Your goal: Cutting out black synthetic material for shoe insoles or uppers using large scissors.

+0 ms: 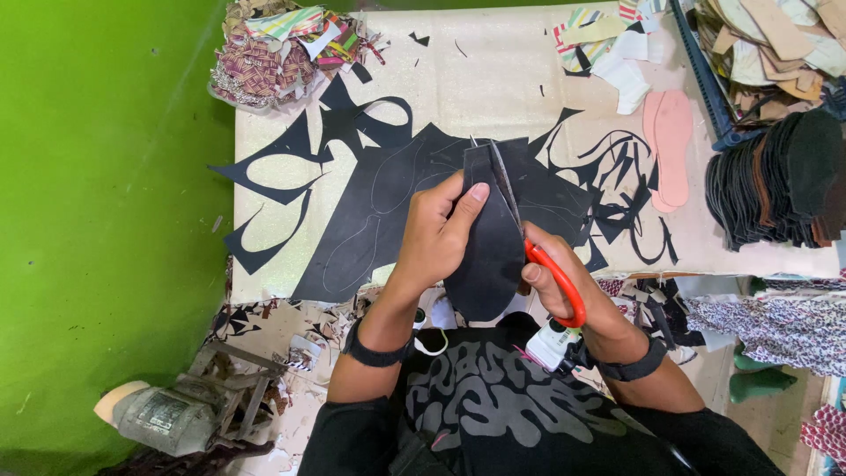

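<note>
Cutting one black sole piece (490, 247), one pair of scissors (539, 256), two hands

A pale worktable (493, 79) fills the middle of the view. At eleven o'clock lies a heap of striped fabric scraps (282, 48). At two o'clock rest pink insoles (671, 145), stacked, with a fanned pile of dark soles (780, 181) just beside them toward three. Tan offcuts (775, 48) crowd one o'clock. A grey motor (163, 414) (dusty) sits at eight o'clock by the green wall (97, 220).
</note>
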